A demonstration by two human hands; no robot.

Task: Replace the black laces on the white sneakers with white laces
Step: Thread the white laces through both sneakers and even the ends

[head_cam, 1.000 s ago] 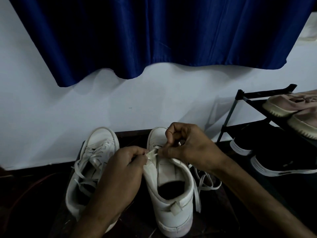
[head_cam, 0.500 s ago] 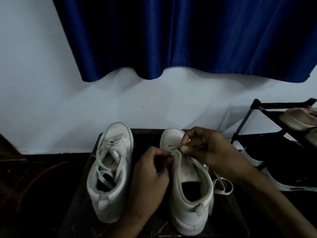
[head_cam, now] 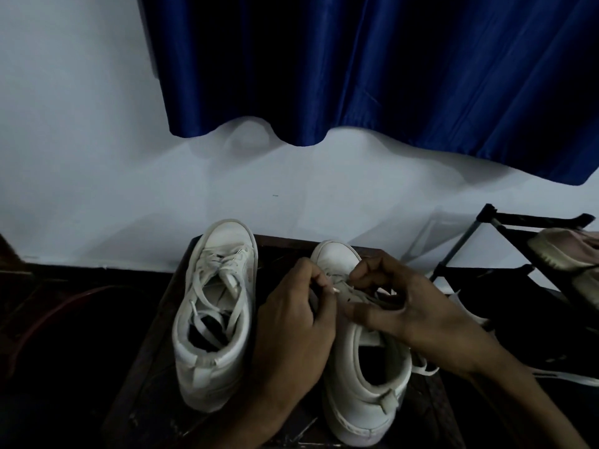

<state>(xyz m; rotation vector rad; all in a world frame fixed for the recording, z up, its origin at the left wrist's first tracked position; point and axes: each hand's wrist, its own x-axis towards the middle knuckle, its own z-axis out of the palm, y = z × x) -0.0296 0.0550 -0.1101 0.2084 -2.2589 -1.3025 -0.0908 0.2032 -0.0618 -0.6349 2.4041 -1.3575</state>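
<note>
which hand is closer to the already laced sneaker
Left. The left hand is beside the laced sneaker; the right hand is over the other sneaker. Both pinch its white lace.

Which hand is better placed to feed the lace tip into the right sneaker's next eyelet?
Left, probably. The left hand pinches the white lace tip, which sits right beside the eyelet row of the right sneaker. The right hand grips that sneaker's upper, steadying it, so it looks committed.
</note>
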